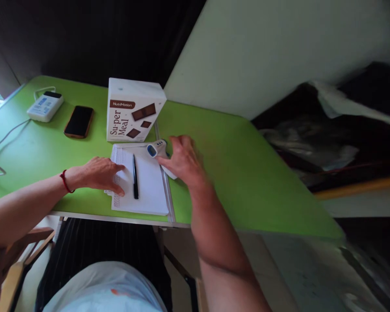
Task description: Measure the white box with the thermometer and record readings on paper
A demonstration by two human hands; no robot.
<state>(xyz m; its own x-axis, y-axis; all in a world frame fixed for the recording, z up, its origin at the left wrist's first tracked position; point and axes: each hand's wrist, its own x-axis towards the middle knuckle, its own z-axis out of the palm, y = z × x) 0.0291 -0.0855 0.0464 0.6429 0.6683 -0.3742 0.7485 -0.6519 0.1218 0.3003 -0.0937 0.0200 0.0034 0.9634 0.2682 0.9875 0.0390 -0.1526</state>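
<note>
My left hand (100, 174) rests on the left edge of a white paper stack (152, 190), its thumb and fingers spread apart. On the paper lies a black pen (135, 177), pointing away from me, to the right of that hand. My right hand (183, 160) is curled around a white infrared thermometer (157, 148) with a blue-rimmed screen, at the right edge of the paper. The palm hides part of the thermometer's handle. Just behind the paper stands a white NutriMotion Su-per Meal box (133, 112).
On the green table (234, 173), a phone (79, 121) lies left of the box. Farther left sits a white power-bank-like device (46, 106) with a cable (11, 130). A wall rises behind, and a cluttered shelf (315, 143) is at right.
</note>
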